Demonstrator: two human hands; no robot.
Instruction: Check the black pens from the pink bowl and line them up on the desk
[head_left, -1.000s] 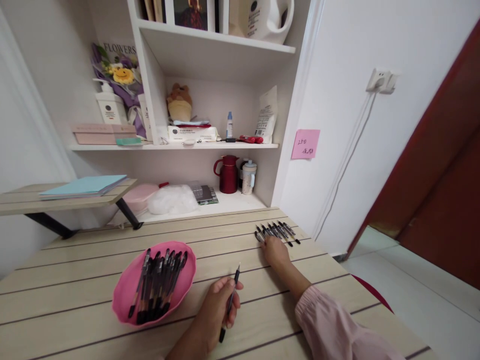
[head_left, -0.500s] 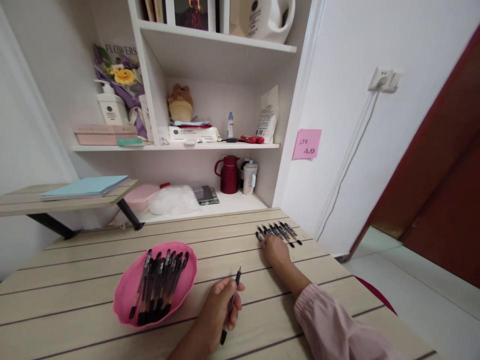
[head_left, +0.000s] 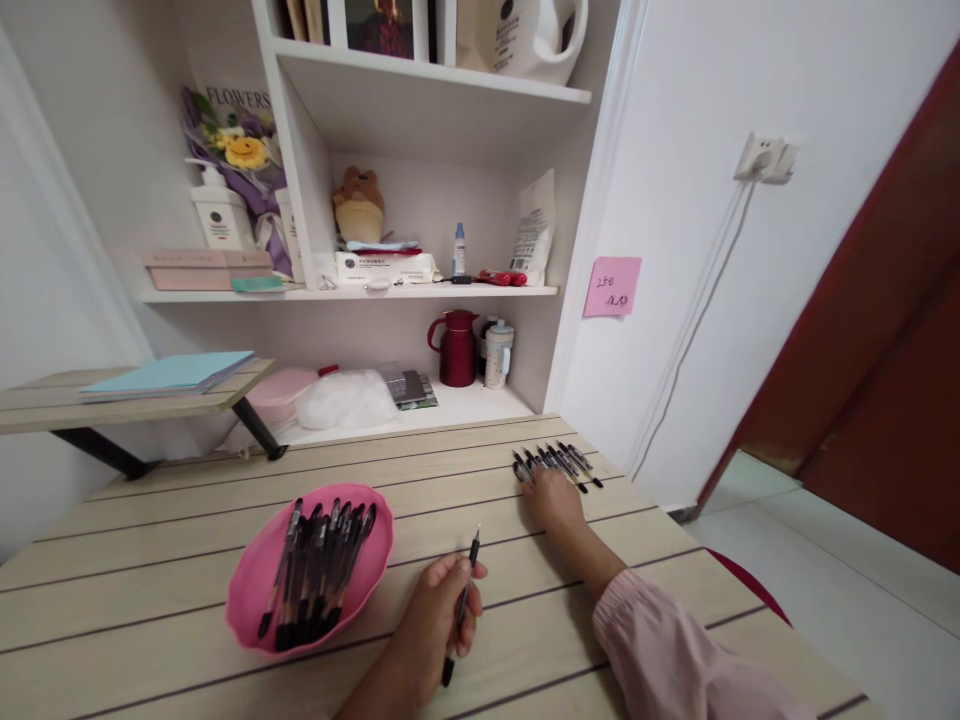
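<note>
My left hand [head_left: 442,612] is closed around a black gel pen [head_left: 466,590]. The pen slants with its bare tip pointing up and away, and its dark end shows below my fingers. Farther off on the right, my right hand [head_left: 553,497] bends down at the left end of a row of pens [head_left: 570,460]. Its curled fingers are on a pen [head_left: 519,468] there, mostly covered by the hand. At the left, a pink scalloped bowl [head_left: 244,590] holds several capped black pens [head_left: 319,570].
The slatted wooden table [head_left: 450,470] runs back to a white shelf unit [head_left: 420,290]. A red jug [head_left: 457,350] and a pale cup [head_left: 499,355] stand on its low shelf. A raised wooden stand [head_left: 225,398] with blue paper [head_left: 169,373] is at left.
Almost nothing differs. The view shifts very slightly; both hands keep their places, the left with its pen and the right at the row.
</note>
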